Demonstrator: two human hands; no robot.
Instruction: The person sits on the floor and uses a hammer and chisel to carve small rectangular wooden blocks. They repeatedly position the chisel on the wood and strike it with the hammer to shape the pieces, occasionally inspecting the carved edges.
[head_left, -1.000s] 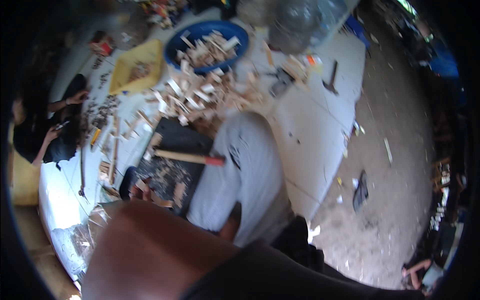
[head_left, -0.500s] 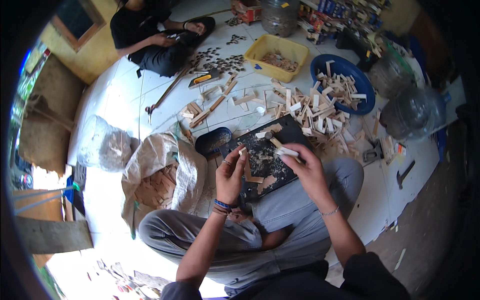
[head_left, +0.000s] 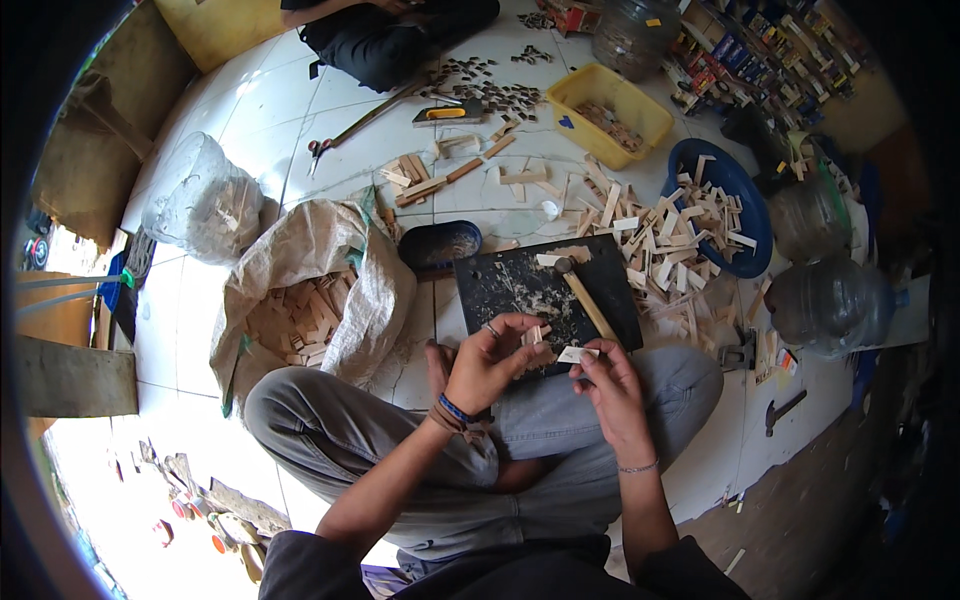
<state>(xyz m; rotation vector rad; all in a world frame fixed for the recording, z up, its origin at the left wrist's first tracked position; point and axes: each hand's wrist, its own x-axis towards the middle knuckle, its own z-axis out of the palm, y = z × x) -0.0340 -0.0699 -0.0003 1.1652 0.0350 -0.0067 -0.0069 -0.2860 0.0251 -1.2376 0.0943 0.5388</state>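
Observation:
My left hand point(head_left: 492, 365) is closed on small wooden pieces point(head_left: 538, 334), pinched between thumb and fingers. Close beside it, my right hand point(head_left: 612, 388) grips a pale flat wooden piece point(head_left: 574, 354) by its right end. Both hands are above my lap, at the near edge of a black board point(head_left: 490, 285) strewn with wood scraps. On that board lies a hammer point(head_left: 592, 306), its head pointing away from me. A light wood strip point(head_left: 549, 260) lies by the hammer head.
An open sack point(head_left: 392, 300) of wood pieces stands left, near a dark blue tray point(head_left: 410, 262). Wooden pieces point(head_left: 660, 235) heap beside a blue basin point(head_left: 757, 215). Farther back are a yellow tub point(head_left: 640, 155) and a seated person point(head_left: 385, 50). Another hammer point(head_left: 785, 410) lies right.
The hammer, earlier at my right hand, now lies on the board apart from it. Both hands have come closer together and nearer my lap. The view has shifted.

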